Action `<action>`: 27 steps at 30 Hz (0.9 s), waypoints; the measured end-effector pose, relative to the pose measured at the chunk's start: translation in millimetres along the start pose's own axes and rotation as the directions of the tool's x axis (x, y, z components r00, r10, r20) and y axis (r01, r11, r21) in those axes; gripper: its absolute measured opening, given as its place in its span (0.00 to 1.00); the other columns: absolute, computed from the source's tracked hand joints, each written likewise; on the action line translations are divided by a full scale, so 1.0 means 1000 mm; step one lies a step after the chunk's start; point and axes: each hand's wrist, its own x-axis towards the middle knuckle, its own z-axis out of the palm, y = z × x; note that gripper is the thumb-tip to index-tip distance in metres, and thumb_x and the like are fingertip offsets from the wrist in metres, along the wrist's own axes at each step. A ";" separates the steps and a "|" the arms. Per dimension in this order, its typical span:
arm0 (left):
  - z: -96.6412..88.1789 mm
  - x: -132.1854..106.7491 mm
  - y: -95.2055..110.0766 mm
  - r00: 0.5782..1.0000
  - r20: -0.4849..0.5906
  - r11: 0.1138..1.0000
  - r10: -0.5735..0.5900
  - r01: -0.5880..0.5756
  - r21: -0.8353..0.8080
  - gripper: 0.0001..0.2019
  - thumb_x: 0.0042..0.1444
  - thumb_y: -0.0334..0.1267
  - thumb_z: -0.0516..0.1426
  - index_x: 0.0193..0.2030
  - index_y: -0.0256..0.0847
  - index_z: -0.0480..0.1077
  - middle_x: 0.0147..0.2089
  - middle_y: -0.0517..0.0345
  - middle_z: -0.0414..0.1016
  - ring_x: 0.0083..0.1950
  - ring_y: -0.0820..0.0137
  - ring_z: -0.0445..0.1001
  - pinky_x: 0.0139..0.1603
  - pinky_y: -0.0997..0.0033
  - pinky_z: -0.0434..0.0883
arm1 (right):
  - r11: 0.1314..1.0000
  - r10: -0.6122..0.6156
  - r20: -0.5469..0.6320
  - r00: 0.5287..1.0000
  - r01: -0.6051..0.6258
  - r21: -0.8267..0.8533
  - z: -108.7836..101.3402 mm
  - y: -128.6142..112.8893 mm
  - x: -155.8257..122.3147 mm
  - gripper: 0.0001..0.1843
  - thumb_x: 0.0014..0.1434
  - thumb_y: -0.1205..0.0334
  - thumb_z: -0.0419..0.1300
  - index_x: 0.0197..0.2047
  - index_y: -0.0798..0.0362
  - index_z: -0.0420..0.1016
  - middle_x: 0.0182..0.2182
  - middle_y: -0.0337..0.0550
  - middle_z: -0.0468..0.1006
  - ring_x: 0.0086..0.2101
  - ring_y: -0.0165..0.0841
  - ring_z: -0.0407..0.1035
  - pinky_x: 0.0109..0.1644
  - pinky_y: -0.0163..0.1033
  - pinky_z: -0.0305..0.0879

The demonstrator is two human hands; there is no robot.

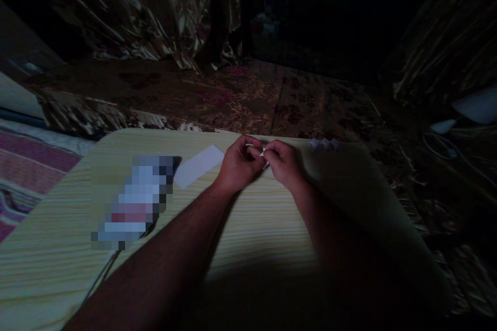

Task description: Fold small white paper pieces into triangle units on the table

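Note:
Near the far edge of the table, my left hand (239, 164) and my right hand (282, 163) meet with their fingers curled in. Between their fingertips is a small piece of white paper (264, 156), mostly hidden by the fingers. Both hands pinch it. Just left of my left hand lies a flat white paper rectangle (199, 165) on the tabletop. To the right of my right hand, three small star-shaped pale pieces (325, 145) sit in a row by the far edge.
The light wood-grain table (264, 227) has rounded corners. A blurred-out phone-like device (132, 201) lies on its left side with a cable (97, 276) running toward me. Patterned cloth (240, 93) and a curtain (182, 10) are beyond. Striped fabric (34, 170) lies at left.

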 end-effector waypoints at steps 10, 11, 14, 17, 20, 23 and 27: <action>-0.002 0.002 0.008 0.988 -0.155 0.999 -0.008 0.014 0.041 0.20 0.41 0.32 0.67 0.42 0.38 0.67 0.26 0.62 0.75 0.24 0.74 0.72 0.27 0.75 0.68 | 0.985 0.083 0.004 0.997 -0.082 0.154 -0.003 -0.006 -0.001 0.06 0.51 0.60 0.61 0.32 0.53 0.72 0.18 0.32 0.68 0.23 0.27 0.63 0.30 0.34 0.58; -0.003 0.002 0.008 0.987 -0.159 0.999 -0.011 0.017 0.035 0.20 0.41 0.33 0.67 0.42 0.38 0.67 0.27 0.62 0.75 0.25 0.74 0.72 0.28 0.75 0.68 | 0.985 0.092 0.003 0.996 -0.091 0.145 -0.003 -0.007 -0.001 0.06 0.51 0.60 0.61 0.31 0.53 0.71 0.18 0.32 0.68 0.23 0.27 0.63 0.29 0.34 0.58; -0.003 0.002 0.007 0.986 -0.164 1.000 -0.017 0.021 0.021 0.21 0.41 0.32 0.67 0.43 0.38 0.68 0.27 0.62 0.75 0.26 0.74 0.72 0.30 0.74 0.69 | 0.987 0.115 0.006 0.993 -0.115 0.113 -0.002 -0.009 -0.001 0.06 0.50 0.60 0.61 0.29 0.53 0.70 0.18 0.32 0.68 0.22 0.26 0.62 0.29 0.34 0.57; -0.004 0.003 0.007 0.985 -0.170 1.000 -0.019 0.020 0.003 0.20 0.40 0.32 0.67 0.43 0.37 0.69 0.27 0.62 0.75 0.26 0.74 0.72 0.31 0.74 0.70 | 0.987 0.116 0.009 0.993 -0.117 0.114 -0.002 -0.008 -0.001 0.07 0.48 0.60 0.62 0.28 0.53 0.69 0.19 0.33 0.68 0.23 0.27 0.62 0.28 0.34 0.56; -0.006 0.004 0.006 0.982 -0.186 1.000 -0.016 0.014 -0.012 0.20 0.40 0.32 0.67 0.42 0.37 0.70 0.27 0.62 0.75 0.26 0.75 0.72 0.32 0.74 0.70 | 0.984 0.109 0.021 0.994 -0.111 0.137 -0.002 -0.008 -0.001 0.07 0.47 0.60 0.62 0.28 0.53 0.70 0.20 0.33 0.70 0.24 0.27 0.63 0.29 0.34 0.56; -0.006 0.004 0.006 0.980 -0.197 1.000 -0.020 0.015 -0.024 0.20 0.40 0.32 0.67 0.42 0.37 0.70 0.27 0.63 0.75 0.26 0.75 0.72 0.32 0.74 0.70 | 0.982 0.110 0.037 0.993 -0.114 0.151 -0.002 -0.009 -0.002 0.07 0.47 0.60 0.62 0.29 0.53 0.69 0.20 0.33 0.70 0.24 0.27 0.62 0.29 0.34 0.56; -0.006 0.003 0.006 0.984 -0.177 0.999 -0.021 0.016 -0.029 0.21 0.40 0.32 0.67 0.43 0.37 0.70 0.27 0.63 0.75 0.26 0.75 0.72 0.32 0.74 0.70 | 0.985 0.106 0.030 0.994 -0.109 0.134 -0.002 -0.007 -0.001 0.09 0.47 0.58 0.63 0.28 0.53 0.69 0.21 0.33 0.70 0.24 0.27 0.63 0.29 0.34 0.57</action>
